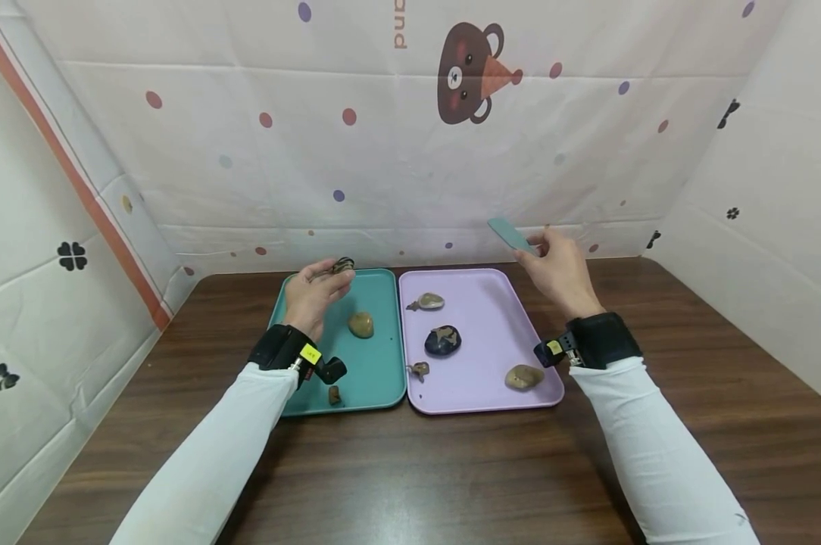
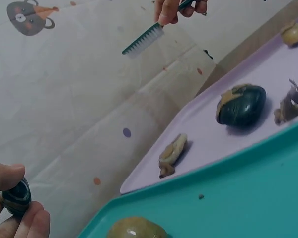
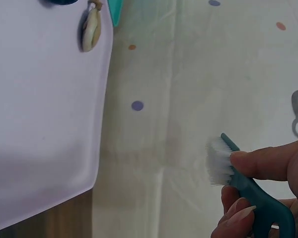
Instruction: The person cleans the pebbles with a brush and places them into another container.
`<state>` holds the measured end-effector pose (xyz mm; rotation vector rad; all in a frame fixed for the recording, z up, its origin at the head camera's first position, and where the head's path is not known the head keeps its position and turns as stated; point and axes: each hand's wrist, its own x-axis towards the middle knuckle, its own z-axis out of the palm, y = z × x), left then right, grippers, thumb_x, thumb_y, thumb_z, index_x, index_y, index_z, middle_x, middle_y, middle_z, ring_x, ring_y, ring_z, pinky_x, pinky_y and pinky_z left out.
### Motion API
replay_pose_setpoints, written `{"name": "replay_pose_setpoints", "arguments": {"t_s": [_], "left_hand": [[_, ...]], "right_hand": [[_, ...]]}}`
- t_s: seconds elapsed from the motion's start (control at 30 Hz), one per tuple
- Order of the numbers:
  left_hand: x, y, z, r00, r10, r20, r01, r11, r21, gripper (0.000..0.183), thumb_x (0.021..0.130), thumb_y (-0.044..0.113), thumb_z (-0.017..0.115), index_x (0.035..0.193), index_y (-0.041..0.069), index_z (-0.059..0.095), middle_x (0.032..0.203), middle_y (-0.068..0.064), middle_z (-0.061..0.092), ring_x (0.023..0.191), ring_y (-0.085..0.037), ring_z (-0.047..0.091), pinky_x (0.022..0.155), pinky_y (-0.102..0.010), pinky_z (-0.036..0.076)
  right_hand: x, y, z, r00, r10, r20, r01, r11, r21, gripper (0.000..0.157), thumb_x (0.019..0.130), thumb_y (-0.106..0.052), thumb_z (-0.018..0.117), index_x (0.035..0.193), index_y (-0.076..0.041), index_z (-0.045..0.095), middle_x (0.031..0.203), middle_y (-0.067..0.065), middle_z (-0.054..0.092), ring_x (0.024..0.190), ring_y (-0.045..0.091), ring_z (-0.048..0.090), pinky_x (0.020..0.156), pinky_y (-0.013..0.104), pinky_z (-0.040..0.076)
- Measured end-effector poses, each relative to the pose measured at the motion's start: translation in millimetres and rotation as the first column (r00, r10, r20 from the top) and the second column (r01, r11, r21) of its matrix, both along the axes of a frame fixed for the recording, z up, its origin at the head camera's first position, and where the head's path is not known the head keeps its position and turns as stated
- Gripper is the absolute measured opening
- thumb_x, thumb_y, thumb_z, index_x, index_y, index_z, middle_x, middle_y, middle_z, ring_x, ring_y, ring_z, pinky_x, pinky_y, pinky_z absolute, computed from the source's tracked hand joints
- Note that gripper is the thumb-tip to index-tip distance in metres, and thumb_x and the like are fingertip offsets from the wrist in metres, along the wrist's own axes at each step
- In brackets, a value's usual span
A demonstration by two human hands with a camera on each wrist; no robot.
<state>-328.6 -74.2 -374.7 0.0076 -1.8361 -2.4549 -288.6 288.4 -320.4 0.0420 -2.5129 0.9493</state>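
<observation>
Between thumb and fingers, my left hand [image 1: 313,297] holds a small dark striped stone [image 2: 16,197] above the far part of the teal tray [image 1: 376,375]. My right hand [image 1: 560,274] grips a teal brush [image 1: 510,234] with white bristles [image 3: 219,162], raised over the far right corner of the lilac tray [image 1: 479,333]. The brush is apart from the stone. Beneath the left hand, a glossy tan stone [image 1: 360,325] lies on the teal tray. On the lilac tray sit a dark stone with tan patches [image 1: 443,341] and a pale pebble with a brown clump [image 1: 430,301].
Also on the lilac tray are a tan stone [image 1: 523,377] and a brown clump [image 1: 419,370]. A small brown piece [image 1: 334,394] lies near the teal tray's front edge. Both trays stand side by side on a wooden table [image 1: 410,477], with a printed cloth [image 1: 383,166] behind.
</observation>
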Motion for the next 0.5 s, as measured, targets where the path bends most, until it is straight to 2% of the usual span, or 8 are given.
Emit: {"name": "replay_pose_setpoints", "arguments": {"t_s": [0.27,0.5], "left_hand": [[-3.5,-1,-7.9,1.000,0.020,0.021,-0.019,0.999,-0.049,0.054,0.101,0.001,0.072,0.152,0.001,0.052,0.135,-0.014,0.060,0.100,-0.013,0.069,0.109,-0.036,0.054],[-5.3,-2,-11.8,0.999,0.032,0.044,-0.027,0.995,-0.099,0.054,0.100,0.001,0.073,0.151,0.001,0.054,0.142,-0.019,0.058,0.104,-0.015,0.067,0.110,-0.038,0.053]], "right_hand": [[-8.4,10,-11.1,0.996,-0.026,0.082,0.028,0.999,-0.022,0.048,0.107,-0.021,0.064,0.142,0.010,0.057,0.123,0.031,0.061,0.100,0.039,0.057,0.079,0.044,0.050],[-13.9,18,-18.5,0.993,-0.046,0.108,0.048,0.999,-0.017,0.049,0.107,-0.022,0.064,0.142,0.012,0.056,0.128,0.034,0.061,0.106,0.043,0.058,0.086,0.051,0.053]]}}
